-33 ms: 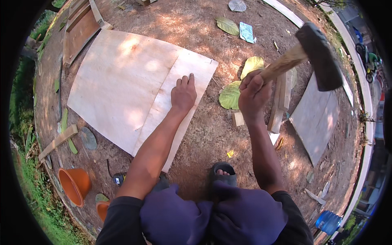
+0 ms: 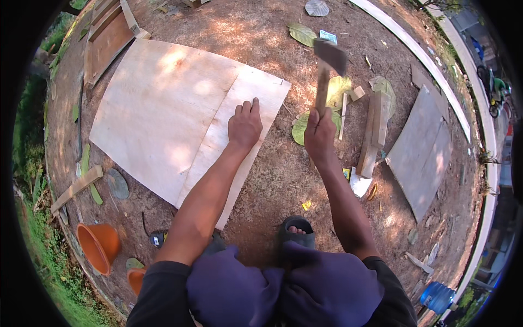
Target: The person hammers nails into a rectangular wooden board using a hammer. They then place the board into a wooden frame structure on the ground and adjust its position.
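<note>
A large pale plywood sheet lies in front of me, with a lengthwise seam or step toward its right side. My left hand rests on the narrower right strip, two fingers stretched forward and the others bent under, holding nothing visible. A small nail sticks up by the sheet's far right corner, beyond those fingertips. To the right of the sheet, my right hand is wrapped around the wooden handle of a hammer. The heavy dark hammer head is raised at the far end of the handle.
Wooden blocks and a grey board lie on the right. Large leaves are scattered on the soil. A wooden frame stands far left. Orange pots and a tape measure sit near left, a blue water bottle near right.
My right hand has swung the hammer leftward, its head now smaller in view and nearer the sheet's corner. The left hand and the sheet have stayed put.
</note>
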A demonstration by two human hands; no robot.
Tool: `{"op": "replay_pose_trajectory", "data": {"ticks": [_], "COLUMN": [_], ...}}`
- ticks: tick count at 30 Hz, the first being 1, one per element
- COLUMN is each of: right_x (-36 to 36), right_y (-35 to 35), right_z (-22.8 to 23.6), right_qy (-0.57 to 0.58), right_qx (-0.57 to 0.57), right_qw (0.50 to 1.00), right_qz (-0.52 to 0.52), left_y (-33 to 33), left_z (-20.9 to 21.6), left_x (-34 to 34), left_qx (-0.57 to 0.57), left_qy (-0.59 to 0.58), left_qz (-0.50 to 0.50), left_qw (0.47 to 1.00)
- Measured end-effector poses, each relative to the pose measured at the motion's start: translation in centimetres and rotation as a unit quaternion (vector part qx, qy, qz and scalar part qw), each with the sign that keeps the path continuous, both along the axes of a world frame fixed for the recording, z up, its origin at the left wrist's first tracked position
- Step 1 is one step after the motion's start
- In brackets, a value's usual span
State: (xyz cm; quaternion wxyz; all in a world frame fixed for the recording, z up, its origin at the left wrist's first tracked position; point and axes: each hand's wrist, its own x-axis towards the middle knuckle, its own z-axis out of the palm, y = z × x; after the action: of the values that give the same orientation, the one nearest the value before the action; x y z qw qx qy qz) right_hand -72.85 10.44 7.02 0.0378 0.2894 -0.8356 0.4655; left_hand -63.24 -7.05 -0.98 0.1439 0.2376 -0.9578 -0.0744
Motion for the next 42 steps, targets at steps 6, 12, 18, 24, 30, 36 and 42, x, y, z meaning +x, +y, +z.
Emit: {"op": "replay_pose_trajectory", "data": {"ticks": [6,12,18,24,30,36,42], "right_x": [-0.5,-0.8,-1.5,0.1,-1.9,-2.2,-0.7], "right_y": [-2.7,-2.1,-1.4,-2.8,0.4,-2.0,1.1], "right_z": [5.5,10.5,-2.6,15.5,-8.0,10.0,-5.9], "right_qy": [-0.058,0.012,-0.063,-0.001,-0.123,-0.04,-0.047], "right_qx": [0.072,-0.283,0.149,-0.304,0.233,-0.168,0.144], "right_qw": [0.996,0.958,0.987,0.951,0.962,0.984,0.988], "right_qz": [-0.015,0.054,-0.005,0.045,-0.07,-0.048,-0.006], "left_y": [-1.4,-1.2,-1.1,-1.2,-0.4,-1.5,-0.1], "left_z": [-0.6,-0.6,-1.5,-0.5,-0.5,-0.5,0.0], "left_x": [0.5,0.0,-0.2,0.1,-1.3,0.3,-1.3], "left_qx": [-0.022,-0.037,-0.024,0.015,0.013,-0.003,0.012], "left_qy": [-0.015,0.031,0.033,-0.022,-0.009,-0.016,-0.004], "left_qz": [0.011,0.013,0.019,0.018,0.007,0.018,0.0], "left_qw": [1.0,0.999,0.999,0.999,1.0,1.0,1.0]}}
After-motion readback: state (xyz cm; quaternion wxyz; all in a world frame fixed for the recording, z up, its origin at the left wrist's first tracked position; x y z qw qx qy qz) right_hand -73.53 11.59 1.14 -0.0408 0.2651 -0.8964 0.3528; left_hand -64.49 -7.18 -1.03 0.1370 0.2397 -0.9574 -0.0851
